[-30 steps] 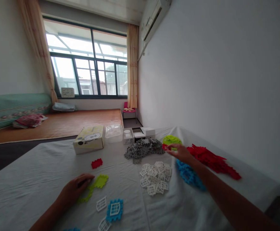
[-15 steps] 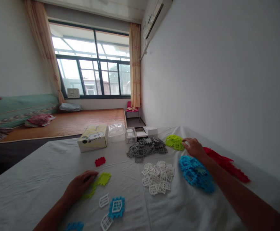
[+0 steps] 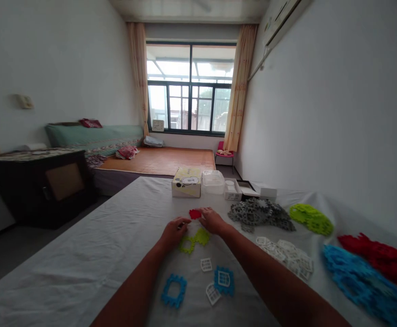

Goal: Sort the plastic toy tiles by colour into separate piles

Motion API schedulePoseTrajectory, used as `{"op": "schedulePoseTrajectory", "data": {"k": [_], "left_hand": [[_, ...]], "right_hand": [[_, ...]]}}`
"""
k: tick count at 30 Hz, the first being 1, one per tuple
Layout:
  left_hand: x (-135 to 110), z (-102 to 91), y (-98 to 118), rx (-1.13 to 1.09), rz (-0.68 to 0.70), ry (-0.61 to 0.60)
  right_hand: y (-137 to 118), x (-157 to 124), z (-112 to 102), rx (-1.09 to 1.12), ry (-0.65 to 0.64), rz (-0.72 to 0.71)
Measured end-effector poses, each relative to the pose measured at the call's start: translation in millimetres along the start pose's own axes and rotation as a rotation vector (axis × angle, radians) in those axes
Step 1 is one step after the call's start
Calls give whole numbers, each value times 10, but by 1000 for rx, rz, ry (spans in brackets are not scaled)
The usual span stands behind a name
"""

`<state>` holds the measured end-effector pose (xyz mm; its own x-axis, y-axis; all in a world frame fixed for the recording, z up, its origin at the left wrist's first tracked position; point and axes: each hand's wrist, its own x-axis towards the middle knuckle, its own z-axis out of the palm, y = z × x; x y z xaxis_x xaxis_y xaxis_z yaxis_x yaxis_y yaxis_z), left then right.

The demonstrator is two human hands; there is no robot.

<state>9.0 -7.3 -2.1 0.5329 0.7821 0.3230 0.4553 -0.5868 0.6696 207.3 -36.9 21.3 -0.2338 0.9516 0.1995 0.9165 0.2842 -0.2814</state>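
Note:
My right hand [image 3: 212, 221] has its fingers at the right edge of a small red toothed building piece [image 3: 194, 214] and grips it. Close by on the left, my left hand [image 3: 175, 230] hovers low with fingers a little apart, its fingertips near the red piece's lower left side. Just below the hands lie a yellow-green toothed frame [image 3: 186, 245] and a solid yellow-green piece [image 3: 202, 236]. Nearer to me are a blue toothed frame [image 3: 174, 291], a blue piece with a white window [image 3: 224, 279] on it, and two loose white window pieces [image 3: 205, 265].
Piles of grey pieces [image 3: 260, 215], white windows [image 3: 285, 256], yellow-green pieces [image 3: 310, 219], red pieces [image 3: 379, 254] and blue pieces [image 3: 365, 284] spread along the right. A cartoon-printed box [image 3: 186, 182], a clear plastic container [image 3: 213, 182] and small open boxes [image 3: 233, 190] stand behind.
My right hand has come from the yellow-green pile over to the red piece. My left hand has shifted from beside the yellow-green pieces towards the red piece. The view has turned left.

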Motion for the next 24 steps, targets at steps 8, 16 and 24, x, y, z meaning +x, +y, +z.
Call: {"op": "schedulePoseTrajectory", "data": {"k": [8, 16, 24], "left_hand": [[32, 9, -38, -23, -3, -15], [70, -37, -71, 70, 17, -107], [147, 24, -193, 207, 29, -119]], "right_hand": [[66, 184, -1, -19, -83, 35], [536, -918, -670, 171, 40, 122], [2267, -2972, -1651, -167, 465, 726]]}}
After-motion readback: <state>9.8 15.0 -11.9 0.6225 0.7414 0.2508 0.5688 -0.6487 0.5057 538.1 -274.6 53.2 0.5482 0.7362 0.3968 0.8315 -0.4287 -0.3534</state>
